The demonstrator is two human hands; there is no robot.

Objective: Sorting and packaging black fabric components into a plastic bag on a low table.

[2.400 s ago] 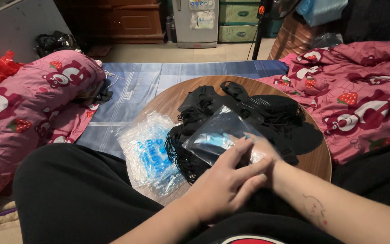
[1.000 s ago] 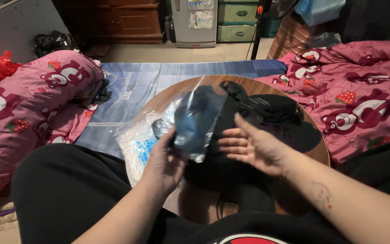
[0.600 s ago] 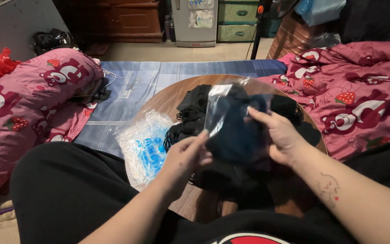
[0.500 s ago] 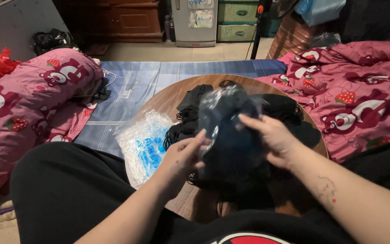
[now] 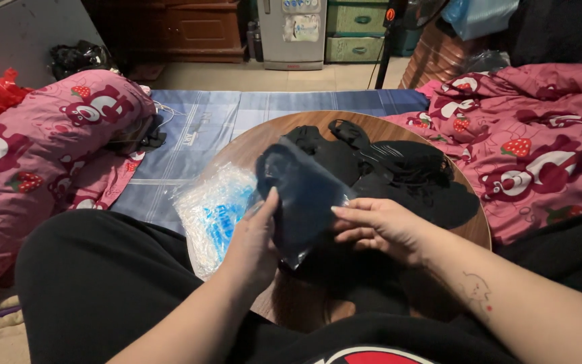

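Bagged black garment (image 5: pixel 302 195) has dropped lower between both hands.

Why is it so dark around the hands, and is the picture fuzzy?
Head view: dim room, the black clothes pile swallows light; the clear bag between the left hand and right hand shows faint glare; both hands look fairly sharp, barely blurred.

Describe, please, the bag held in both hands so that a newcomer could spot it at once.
On the round wooden table, above the black garment pile, the left hand and right hand hold a clear bag. Unlike the flat, blue-printed bag stack beside it, it contains dark cloth.
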